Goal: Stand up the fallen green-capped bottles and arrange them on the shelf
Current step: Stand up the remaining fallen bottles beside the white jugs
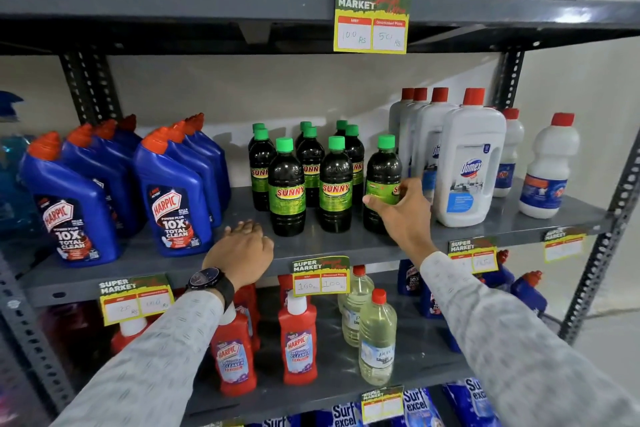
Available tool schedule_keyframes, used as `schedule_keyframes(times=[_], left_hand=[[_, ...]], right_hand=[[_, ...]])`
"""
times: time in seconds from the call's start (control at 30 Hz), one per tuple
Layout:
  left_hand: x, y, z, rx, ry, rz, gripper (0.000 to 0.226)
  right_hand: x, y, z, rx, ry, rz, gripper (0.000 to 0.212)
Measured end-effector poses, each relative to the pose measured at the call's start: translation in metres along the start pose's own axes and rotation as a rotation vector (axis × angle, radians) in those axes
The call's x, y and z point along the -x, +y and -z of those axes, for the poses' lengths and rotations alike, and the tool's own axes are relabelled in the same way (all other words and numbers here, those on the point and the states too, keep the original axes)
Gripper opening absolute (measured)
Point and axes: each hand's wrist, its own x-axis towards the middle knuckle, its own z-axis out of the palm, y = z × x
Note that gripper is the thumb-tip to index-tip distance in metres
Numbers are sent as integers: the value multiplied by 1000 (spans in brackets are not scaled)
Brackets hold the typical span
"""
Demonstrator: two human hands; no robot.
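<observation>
Several dark green-capped bottles (286,187) with green "Sunny" labels stand upright in rows at the middle of the grey shelf (346,243). My right hand (403,208) grips the front right green-capped bottle (382,181) around its label; that bottle stands upright. My left hand (242,250) rests knuckles-up on the shelf's front edge, just left of the front row, with its fingers curled and nothing in it. A dark watch sits on that wrist.
Blue Harpic bottles (173,205) stand to the left, white red-capped Domex bottles (467,163) close to the right of the held bottle. Price tags (320,276) hang on the shelf edge. Red bottles (299,340) and clear bottles (377,340) fill the shelf below.
</observation>
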Motion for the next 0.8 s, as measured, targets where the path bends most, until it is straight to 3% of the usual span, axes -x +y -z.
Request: schedule_keyframes(times=[0.13,0.27,0.43,0.53,0.8], left_hand=[[0,0,-1,-3,-2,5,60],[-1,-1,-2,-5,1,8,61],[-1,-1,-2,-1,-4,6,61],[-1,-1,-2,-5,-10,11,61],[1,1,1,-1,-16,12,61]], right_hand=[[0,2,-3,-17,-20,5,70],[-8,10,0,-118,-167,-45,76],[-17,21,8,-249,-330,-107,68],[-14,18,8,-187,-325,-90,60],[-6,12,7,-133,-293,-16,71]])
